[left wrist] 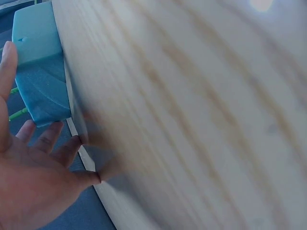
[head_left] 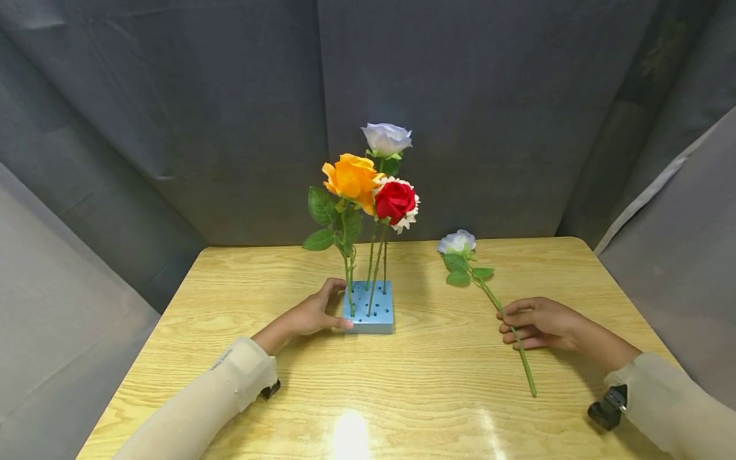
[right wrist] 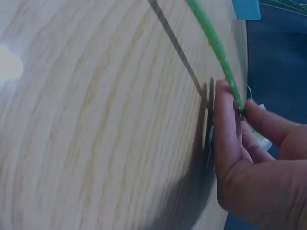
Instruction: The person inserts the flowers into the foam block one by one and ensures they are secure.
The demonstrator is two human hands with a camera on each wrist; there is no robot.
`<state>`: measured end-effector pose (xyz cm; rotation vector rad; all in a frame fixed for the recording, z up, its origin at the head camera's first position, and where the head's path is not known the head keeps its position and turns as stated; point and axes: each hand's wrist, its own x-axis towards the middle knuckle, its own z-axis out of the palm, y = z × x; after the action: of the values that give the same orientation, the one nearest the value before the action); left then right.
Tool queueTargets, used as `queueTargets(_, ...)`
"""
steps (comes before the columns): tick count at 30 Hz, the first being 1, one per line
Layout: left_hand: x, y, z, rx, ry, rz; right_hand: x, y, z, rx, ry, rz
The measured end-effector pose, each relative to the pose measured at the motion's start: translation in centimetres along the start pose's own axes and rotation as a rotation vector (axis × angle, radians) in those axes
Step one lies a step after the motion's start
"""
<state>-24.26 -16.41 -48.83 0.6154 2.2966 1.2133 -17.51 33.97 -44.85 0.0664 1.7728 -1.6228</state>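
My right hand (head_left: pixel 540 324) pinches the green stem (right wrist: pixel 216 45) of a pale lavender-white artificial flower (head_left: pixel 457 243) between thumb and fingers. Its bloom points away toward the table's back, and the bare stem end slants toward me. To the left, my left hand (head_left: pixel 313 313) holds the left side of a light-blue foam block (head_left: pixel 370 327), thumb at the front corner and a finger at the back. In the left wrist view the other fingers (left wrist: pixel 48 139) spread beside the block. Upright in its holes stand an orange rose (head_left: pixel 352 180), a red rose (head_left: pixel 395 200), a white flower (head_left: pixel 407 220) and a pale lavender rose (head_left: pixel 388 138).
Block and hands are over a light wood-grain table (head_left: pixel 437 383). Dark grey curtain (head_left: pixel 489 115) hangs behind its back edge and along both sides. The tall blooms rise well above the block and overlap one another.
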Motion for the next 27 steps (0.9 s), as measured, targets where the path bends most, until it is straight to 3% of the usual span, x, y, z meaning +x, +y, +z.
queueTargets(15, 0.0, -0.1, 0.0, -0.003, -0.003, 0.003, 0.4, 0.7, 0.1, 0.180, -0.121, -0.022)
queueTargets(27, -0.2, 0.3, -0.1, -0.004, -0.006, -0.001, 0.4, 0.0, 1.5, 0.173, -0.104, -0.056)
